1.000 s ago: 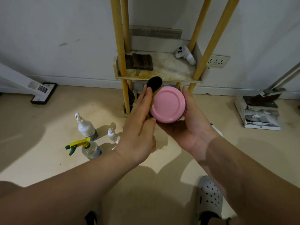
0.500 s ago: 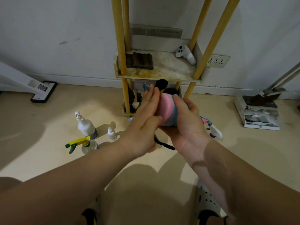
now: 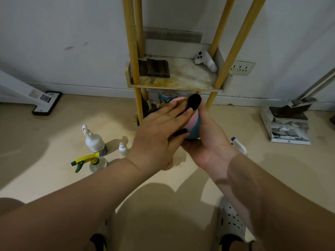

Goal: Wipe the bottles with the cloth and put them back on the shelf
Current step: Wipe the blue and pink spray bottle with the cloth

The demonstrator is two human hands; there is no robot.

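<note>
I hold a pink-and-teal bottle (image 3: 194, 125) in front of the shelf's lower level, tilted on its side. My right hand (image 3: 208, 144) grips it from below and from the right, fingers curled round its body. My left hand (image 3: 161, 136) lies over the bottle's left side with its fingers straight. It presses a black-and-yellow cloth (image 3: 194, 102) against the bottle. The cloth's black end sticks out past my fingertips. A black strip (image 3: 179, 132) shows by my left thumb. The wooden shelf (image 3: 174, 83) with yellow posts stands right behind.
On the floor to the left stand a white spray bottle (image 3: 94, 140), a small white bottle (image 3: 123, 149) and a clear sprayer with a yellow-green trigger (image 3: 90, 162). A white bottle with a blue cap (image 3: 239, 145) lies right of my wrist. The shelf holds a white controller (image 3: 205, 61) and dark folded cloths (image 3: 156, 68).
The bottle has turned from base-towards-me onto its side. My left hand with the cloth has slid across it, up and to the right.
</note>
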